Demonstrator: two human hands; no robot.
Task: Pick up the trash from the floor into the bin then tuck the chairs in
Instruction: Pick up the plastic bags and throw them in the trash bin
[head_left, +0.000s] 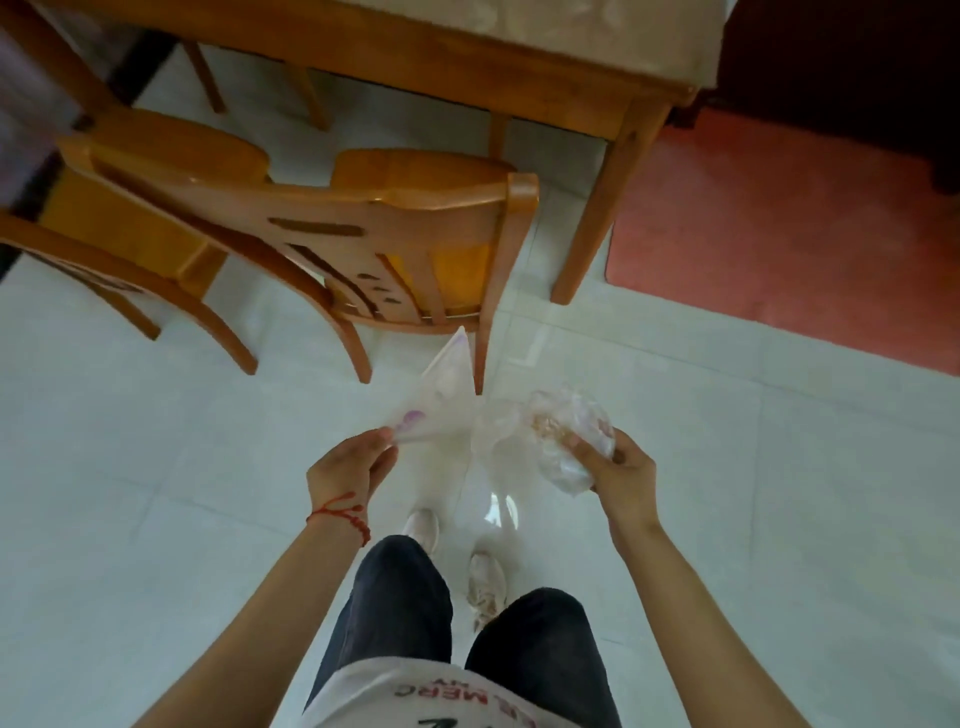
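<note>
My left hand (347, 470) pinches a flat clear plastic wrapper (440, 397) with a purple mark, held up in front of me. In my right hand (615, 475) is a crumpled clear plastic bag (566, 441) with something brownish inside. Both hands are at waist height above the white tiled floor. A wooden chair (332, 244) stands just ahead, pulled out from the wooden table (519, 67), its back toward me. A second wooden chair (78, 260) is at the left. No bin is in view.
A red floor area (789, 249) lies to the right past the table leg (597, 218). A dark piece of furniture (857, 67) fills the top right corner. White tiles (156, 493) spread to my left and right. My feet (457, 561) are below the hands.
</note>
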